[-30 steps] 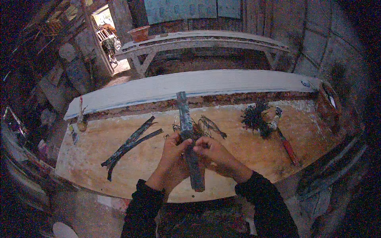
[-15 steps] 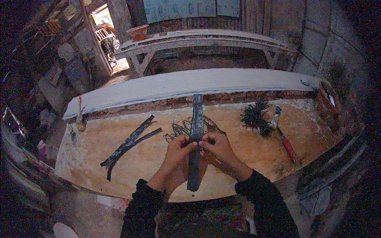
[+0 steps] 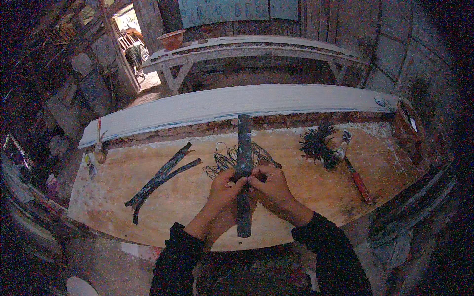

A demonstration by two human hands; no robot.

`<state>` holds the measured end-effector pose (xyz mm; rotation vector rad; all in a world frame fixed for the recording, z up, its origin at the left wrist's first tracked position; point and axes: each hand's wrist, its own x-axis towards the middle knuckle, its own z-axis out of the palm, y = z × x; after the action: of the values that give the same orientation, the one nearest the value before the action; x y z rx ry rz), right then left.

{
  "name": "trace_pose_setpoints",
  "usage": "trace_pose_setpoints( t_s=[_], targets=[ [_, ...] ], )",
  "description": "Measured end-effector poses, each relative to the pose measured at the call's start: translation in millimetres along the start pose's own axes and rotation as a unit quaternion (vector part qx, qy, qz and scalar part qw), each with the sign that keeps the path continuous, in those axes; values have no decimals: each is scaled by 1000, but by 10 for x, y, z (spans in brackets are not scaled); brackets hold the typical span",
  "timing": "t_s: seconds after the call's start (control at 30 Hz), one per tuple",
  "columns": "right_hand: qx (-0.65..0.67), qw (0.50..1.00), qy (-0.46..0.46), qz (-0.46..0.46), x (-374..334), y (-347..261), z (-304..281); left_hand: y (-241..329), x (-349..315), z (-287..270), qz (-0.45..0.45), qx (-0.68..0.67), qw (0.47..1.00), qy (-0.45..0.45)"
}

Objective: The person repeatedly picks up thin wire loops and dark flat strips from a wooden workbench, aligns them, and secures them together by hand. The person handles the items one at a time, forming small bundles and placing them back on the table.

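Observation:
A long, flat black strip with a worn, whitish-streaked surface (image 3: 245, 138) stands lengthwise before me over the middle of the wooden board (image 3: 197, 222). My left hand (image 3: 224, 190) pinches its middle from the left. From the right, my right hand (image 3: 271, 185) pinches the same place, thumb tips almost meeting. What the lower fingers do behind the strip is hidden. Partly behind the strip, just beyond my hands, lies a loose tangle of thin dark cord or wire (image 3: 224, 158). More flat black strips (image 3: 160, 177) lie crossed on the board to the left.
A bushy dark bundle (image 3: 318, 145) and a red-handled tool (image 3: 358, 182) lie to the right. A white-topped ledge (image 3: 237, 101) runs along the board's far edge, with an orange-brown container (image 3: 407, 126) at its right end. Behind stands a long bench (image 3: 256, 49).
The strip has turned slightly, its far end shifting a little left and its near end a little right. Both hands keep their pinch at its middle.

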<state>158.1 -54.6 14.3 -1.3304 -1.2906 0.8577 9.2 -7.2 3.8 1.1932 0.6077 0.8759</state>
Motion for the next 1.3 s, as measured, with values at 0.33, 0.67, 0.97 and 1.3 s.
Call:
trace_pose_setpoints(
  t_s=[0.33, 0.67, 0.97, 1.3],
  targets=[
    [-20, 999, 3, -36, 3, 102, -5, -72, 5, 50, 9, -40, 999, -9],
    [-57, 996, 18, -67, 26, 109, 0, 210, -146, 263, -89, -179, 980, -3],
    [-128, 988, -14, -85, 147, 154, -108, 441, -88, -61, -24, 126, 992, -22],
    [-163, 985, -47, -1, 211, 311, -210, 1199, -484, -577, 249, -119, 949, 152]
  ],
)
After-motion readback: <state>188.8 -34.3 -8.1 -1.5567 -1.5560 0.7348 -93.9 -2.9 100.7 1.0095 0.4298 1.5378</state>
